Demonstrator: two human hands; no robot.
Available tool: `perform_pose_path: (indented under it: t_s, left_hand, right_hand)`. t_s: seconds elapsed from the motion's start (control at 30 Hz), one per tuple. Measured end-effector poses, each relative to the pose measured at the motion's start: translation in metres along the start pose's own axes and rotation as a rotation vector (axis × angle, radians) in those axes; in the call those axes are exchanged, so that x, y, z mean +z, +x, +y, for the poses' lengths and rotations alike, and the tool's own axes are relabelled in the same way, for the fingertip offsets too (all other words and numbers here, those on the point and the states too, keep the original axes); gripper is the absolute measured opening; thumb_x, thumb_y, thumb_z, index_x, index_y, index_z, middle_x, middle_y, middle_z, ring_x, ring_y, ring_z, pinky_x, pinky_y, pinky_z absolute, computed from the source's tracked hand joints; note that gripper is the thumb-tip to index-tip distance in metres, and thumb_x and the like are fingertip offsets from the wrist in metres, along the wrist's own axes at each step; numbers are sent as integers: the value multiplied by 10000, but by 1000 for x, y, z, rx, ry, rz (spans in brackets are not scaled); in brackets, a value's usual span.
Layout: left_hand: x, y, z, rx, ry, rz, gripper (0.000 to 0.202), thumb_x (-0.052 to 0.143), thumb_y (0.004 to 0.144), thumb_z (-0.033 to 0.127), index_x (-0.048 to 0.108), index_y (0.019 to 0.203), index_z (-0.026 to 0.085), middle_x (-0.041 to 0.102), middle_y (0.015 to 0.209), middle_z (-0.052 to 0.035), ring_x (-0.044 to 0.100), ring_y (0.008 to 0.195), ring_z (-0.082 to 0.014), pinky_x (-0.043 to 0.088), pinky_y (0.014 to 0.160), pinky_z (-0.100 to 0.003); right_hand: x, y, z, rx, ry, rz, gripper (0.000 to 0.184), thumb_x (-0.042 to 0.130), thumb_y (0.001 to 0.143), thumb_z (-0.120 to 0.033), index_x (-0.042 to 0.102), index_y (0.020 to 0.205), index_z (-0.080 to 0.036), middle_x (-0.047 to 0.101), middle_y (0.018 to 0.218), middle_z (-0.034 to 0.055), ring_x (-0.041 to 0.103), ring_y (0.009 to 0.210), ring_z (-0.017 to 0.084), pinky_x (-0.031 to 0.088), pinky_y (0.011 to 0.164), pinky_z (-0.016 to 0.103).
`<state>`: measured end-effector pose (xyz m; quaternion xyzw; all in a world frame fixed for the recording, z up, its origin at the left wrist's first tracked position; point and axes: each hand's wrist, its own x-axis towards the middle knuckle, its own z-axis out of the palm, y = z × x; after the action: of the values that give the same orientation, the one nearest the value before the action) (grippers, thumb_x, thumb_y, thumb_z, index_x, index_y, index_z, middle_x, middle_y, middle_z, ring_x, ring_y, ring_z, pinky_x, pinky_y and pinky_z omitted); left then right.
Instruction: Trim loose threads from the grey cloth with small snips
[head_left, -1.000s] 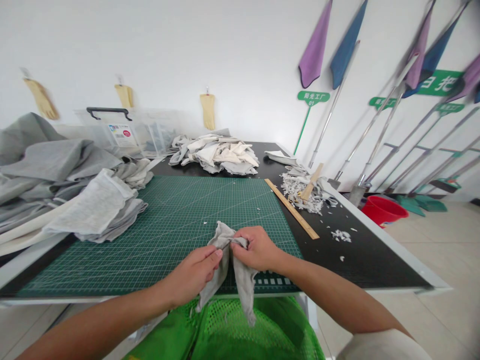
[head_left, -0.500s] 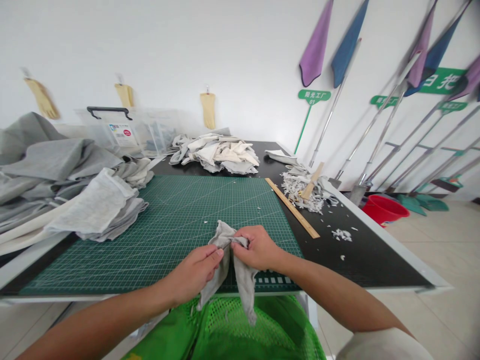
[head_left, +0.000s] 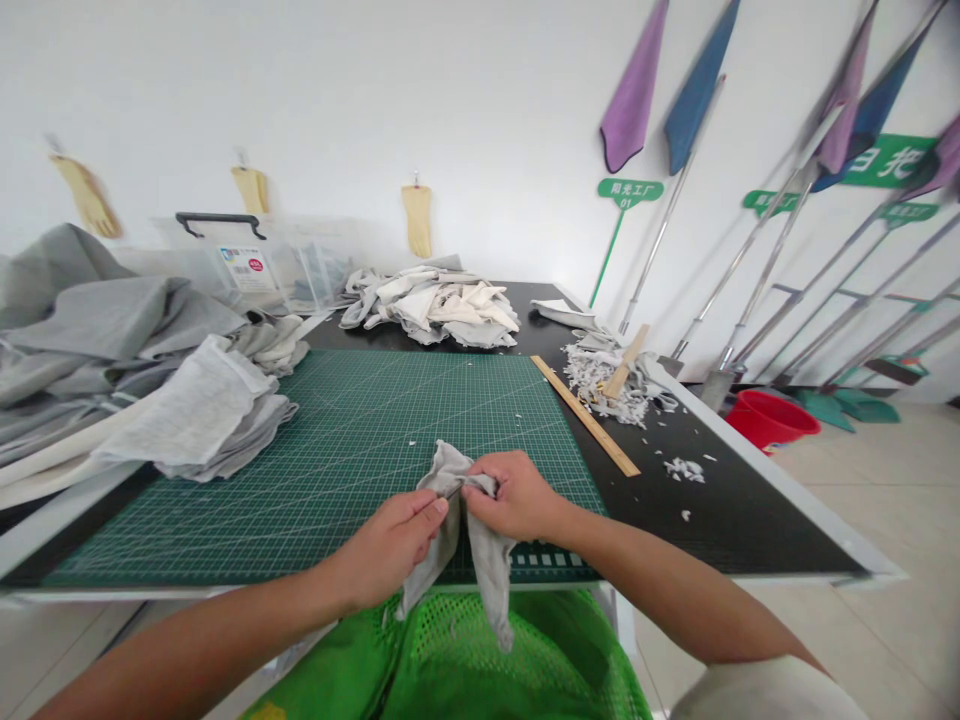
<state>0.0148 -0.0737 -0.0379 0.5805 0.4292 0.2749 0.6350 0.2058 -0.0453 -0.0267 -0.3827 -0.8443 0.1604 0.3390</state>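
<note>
A grey piece of cloth (head_left: 491,575) is bunched between my hands, near the front edge of the green cutting mat (head_left: 360,410). My left hand (head_left: 405,535) pinches it from the left, thumb on top. From the right, my right hand (head_left: 517,495) grips it with curled fingers. Two ends of the cloth hang below my hands, past the table's front edge and over a green mesh basket or bag (head_left: 525,660). Another part sticks up above my fingers. The fingertips' exact hold is partly hidden in the folds.
Grey cloths (head_left: 112,330) are heaped at left, by a clear plastic box (head_left: 259,270). A pale cloth pile (head_left: 439,305) lies behind the mat. A wooden ruler (head_left: 585,415) rests along its right edge, near fabric scraps (head_left: 600,375). A red bucket (head_left: 772,420) stands on the floor.
</note>
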Motion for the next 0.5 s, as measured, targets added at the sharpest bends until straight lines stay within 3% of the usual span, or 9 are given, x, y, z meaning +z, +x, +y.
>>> perform_pose_path:
  t_s: [0.27, 0.43, 0.5]
  left_hand:
    - [-2, -4, 1, 20, -48, -6, 364, 388, 862, 509, 371, 679, 195, 237, 505, 96, 198, 426, -59, 156, 384, -187]
    - [-4, -2, 15, 221, 369, 262, 303, 486, 814, 466, 475, 737, 173, 458, 653, 31, 411, 591, -105, 352, 537, -215]
    - [-4, -1, 19, 242, 496, 294, 277, 539, 777, 442, 510, 762, 167, 509, 720, 12, 455, 665, -130, 382, 610, -238]
  right_hand:
    - [0, 0, 1, 16, 28, 30, 119, 528, 735, -200, 625, 689, -148, 590, 594, -6, 523, 559, 95, 377, 557, 186]
    - [-2, 1, -1, 23, 76, 40, 134, 520, 723, -186, 647, 729, -144, 607, 612, 1, 531, 561, 100, 391, 556, 188]
    - [-3, 1, -2, 22, 113, 38, 151, 509, 715, -167, 655, 746, -140, 614, 616, 3, 532, 555, 99, 392, 547, 186]
